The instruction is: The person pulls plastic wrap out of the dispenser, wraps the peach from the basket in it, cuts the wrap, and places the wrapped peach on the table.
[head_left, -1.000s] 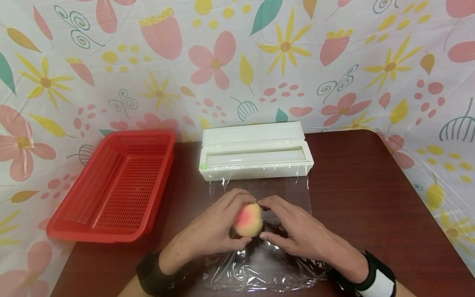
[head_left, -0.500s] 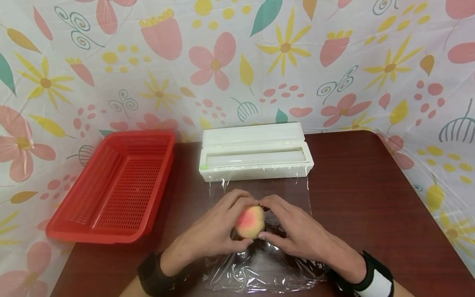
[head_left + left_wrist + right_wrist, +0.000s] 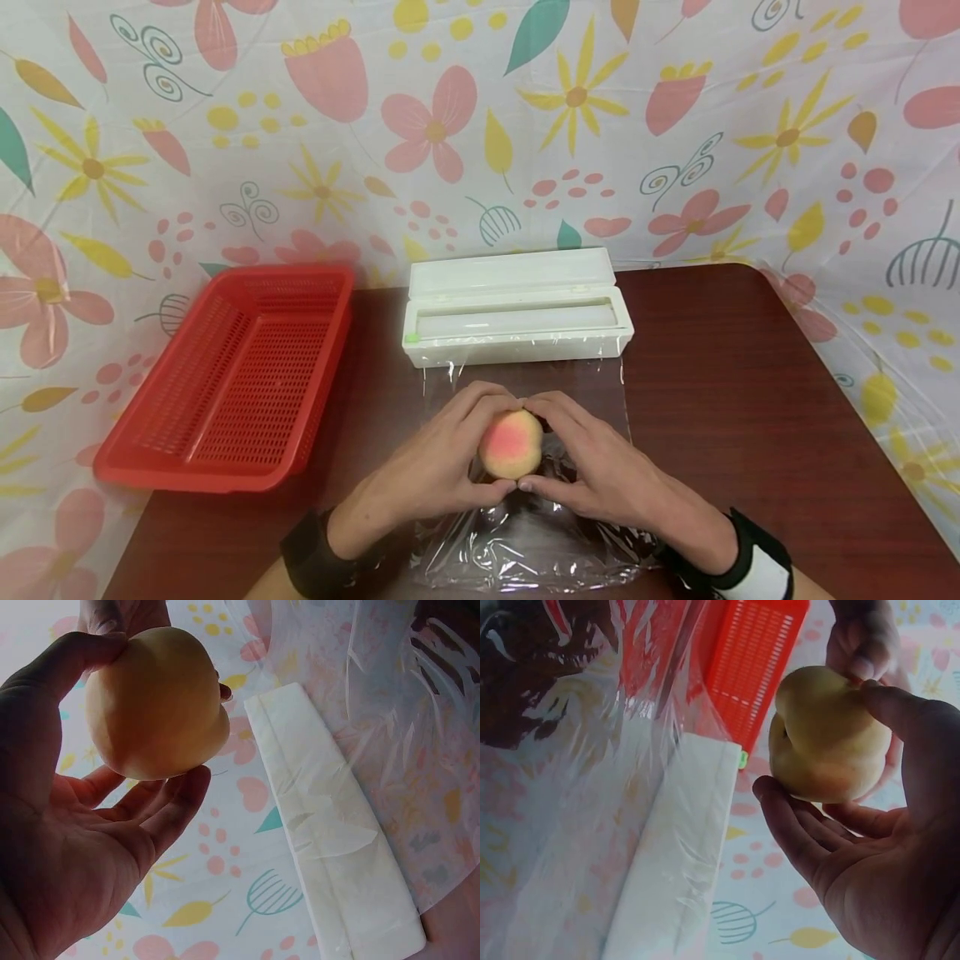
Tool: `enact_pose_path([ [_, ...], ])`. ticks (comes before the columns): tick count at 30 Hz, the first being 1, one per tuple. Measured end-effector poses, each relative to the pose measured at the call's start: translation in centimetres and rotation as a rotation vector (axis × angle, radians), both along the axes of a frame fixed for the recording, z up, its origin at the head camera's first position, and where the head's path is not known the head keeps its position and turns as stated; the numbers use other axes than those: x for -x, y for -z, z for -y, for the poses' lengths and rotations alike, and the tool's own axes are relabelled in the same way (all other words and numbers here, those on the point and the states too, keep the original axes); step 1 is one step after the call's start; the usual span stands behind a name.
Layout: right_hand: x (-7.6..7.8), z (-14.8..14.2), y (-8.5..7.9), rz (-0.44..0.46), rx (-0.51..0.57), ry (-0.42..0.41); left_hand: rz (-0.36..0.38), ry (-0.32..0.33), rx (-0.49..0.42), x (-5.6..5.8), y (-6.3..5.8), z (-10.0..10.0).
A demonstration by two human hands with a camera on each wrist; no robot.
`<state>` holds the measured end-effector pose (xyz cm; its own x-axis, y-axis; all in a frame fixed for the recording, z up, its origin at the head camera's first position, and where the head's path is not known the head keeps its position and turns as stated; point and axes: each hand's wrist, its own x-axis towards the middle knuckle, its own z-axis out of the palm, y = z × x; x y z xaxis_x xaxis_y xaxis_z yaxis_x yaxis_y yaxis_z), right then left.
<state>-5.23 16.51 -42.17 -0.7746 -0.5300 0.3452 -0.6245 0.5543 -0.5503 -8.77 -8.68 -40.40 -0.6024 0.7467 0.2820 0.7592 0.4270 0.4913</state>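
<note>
A yellow peach with a pink blush [image 3: 512,444] is held in front of me between both hands. My left hand [image 3: 442,454] grips it from the left, thumb at the near side and fingers at the far side. From the right, my right hand [image 3: 607,454] holds it the same way, its thumb tip meeting the left thumb. Both wrist views show the peach [image 3: 154,705] clasped between thumb and fingers, and its crease faces the right hand. Beneath the hands lies a sheet of clear cling film [image 3: 525,550], wrinkled at its near end.
The film runs out of a white cling film dispenser [image 3: 517,348], lid raised, at the back of the brown table [image 3: 705,375]. To the left stands a red plastic basket [image 3: 202,477] with slotted walls. A flower-patterned cloth [image 3: 480,133] hangs behind.
The peach has turned and shifted slightly right between the hands, and more of its pink blush faces up. My right fingers and thumb have closed in toward the left ones.
</note>
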Motion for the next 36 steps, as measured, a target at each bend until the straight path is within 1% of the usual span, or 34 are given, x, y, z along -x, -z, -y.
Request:
enact_pose_path([
  [6,0.0,0.0,0.2,-0.029,0.007,0.022,0.027,-0.014,-0.015,0.0,0.1,-0.1],
  [12,0.0,0.1,0.4,-0.040,0.054,0.046,0.043,-0.047,-0.037,0.2,0.4,0.0],
  [16,0.1,0.1,0.4,-0.038,0.073,0.064,0.047,-0.043,-0.036,0.4,0.4,0.1],
  [19,0.2,0.2,0.4,-0.038,0.092,0.068,0.063,-0.043,-0.052,0.6,0.4,0.1],
  [24,0.4,0.2,0.5,-0.040,0.113,0.071,0.103,-0.065,-0.085,0.8,0.6,0.1],
  [33,0.6,0.2,0.6,-0.087,0.098,0.099,0.154,-0.085,-0.102,1.1,0.9,0.0],
  [36,0.7,0.1,0.8,-0.073,0.100,0.112,0.172,-0.091,-0.101,1.2,1.0,0.0],
])
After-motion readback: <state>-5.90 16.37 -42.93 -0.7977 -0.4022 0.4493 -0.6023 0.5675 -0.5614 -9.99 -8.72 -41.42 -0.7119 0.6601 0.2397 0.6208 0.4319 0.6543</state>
